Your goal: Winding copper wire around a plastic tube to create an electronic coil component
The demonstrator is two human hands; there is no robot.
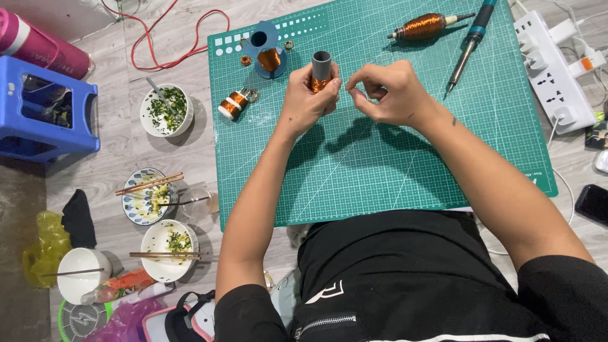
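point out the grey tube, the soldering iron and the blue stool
grey tube point(322, 64), head view, on its bare upper wall above the left hand
soldering iron point(471, 42), head view, on the handle's lower end
blue stool point(44, 140), head view, on its front edge

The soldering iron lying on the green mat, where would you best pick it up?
Judging by its pose, grip the soldering iron by its thick teal handle at the far end, coming from above. It lies flat, its thin metal tip pointing toward the person; keep fingers off that end.
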